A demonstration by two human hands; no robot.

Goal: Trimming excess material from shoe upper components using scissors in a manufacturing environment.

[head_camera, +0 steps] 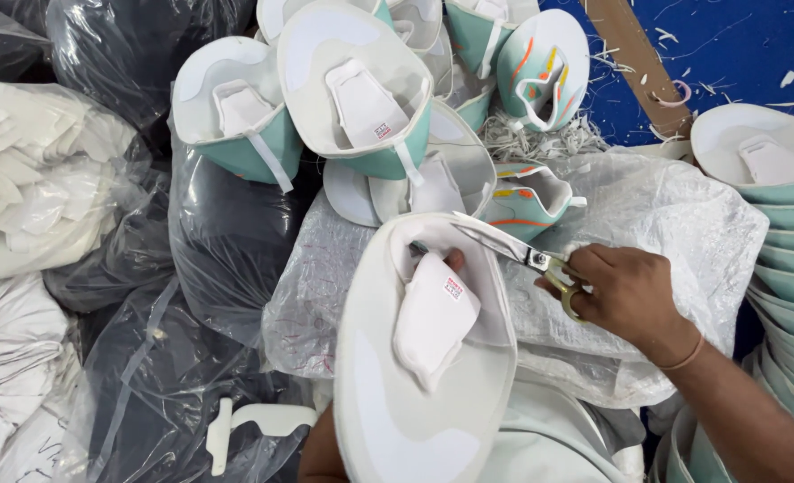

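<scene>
**Scissors at the collar of a pale shoe upper**

The right hand came in from the lower right, forearm slanting up from the frame corner, a thin band at the wrist. Its fingers were curled together through the yellow loops of a pair of scissors, gripping them firmly. The blades pointed left and slightly up, parted a little, their tips at the collar opening of a shoe upper in white and pale grey. That upper sat at the bottom centre of the view, its white tongue lying loose in the opening with a small red tag on it.

The left hand was almost wholly hidden inside the upper. Only a fingertip showed at the collar edge just beside the blades, and a stretch of forearm appeared below the upper at the bottom edge. Whether its fingers were spread or closed could not be told, though it seemed to be supporting the upper from within.

Behind lay a heap of finished uppers in white and teal, resting on a woven plastic sack. A stack of teal pieces was cut off at the right edge. Clear bags of white material filled the left, their contents hard to make out.
</scene>
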